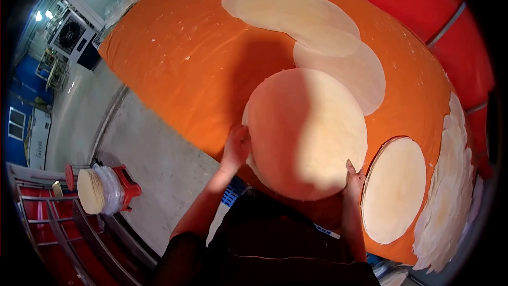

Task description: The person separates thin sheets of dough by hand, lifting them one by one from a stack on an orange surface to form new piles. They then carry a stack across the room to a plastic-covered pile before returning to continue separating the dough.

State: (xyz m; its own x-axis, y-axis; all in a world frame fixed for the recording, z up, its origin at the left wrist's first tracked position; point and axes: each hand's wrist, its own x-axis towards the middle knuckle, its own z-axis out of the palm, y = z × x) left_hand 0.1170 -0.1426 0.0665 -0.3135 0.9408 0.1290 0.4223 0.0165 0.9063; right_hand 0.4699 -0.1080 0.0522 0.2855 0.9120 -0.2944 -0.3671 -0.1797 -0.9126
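Note:
In front of me lies a large, round, thin dough sheet, apparently on top of others, half of it in shadow. My left hand is closed at its left edge, fingers curled, where the rim of another sheet shows underneath. My right hand grips the lower right edge, thumb on top and fingers mostly hidden below. Just right of that hand is a stack of round dough sheets. Beyond the front sheet, several overlapping thin sheets trail toward the far side.
An orange cloth covers the big work surface. Ragged layered sheets line its right edge. On the floor at left, a red stool stands by a plastic-wrapped round stack. Farther back is a fan unit.

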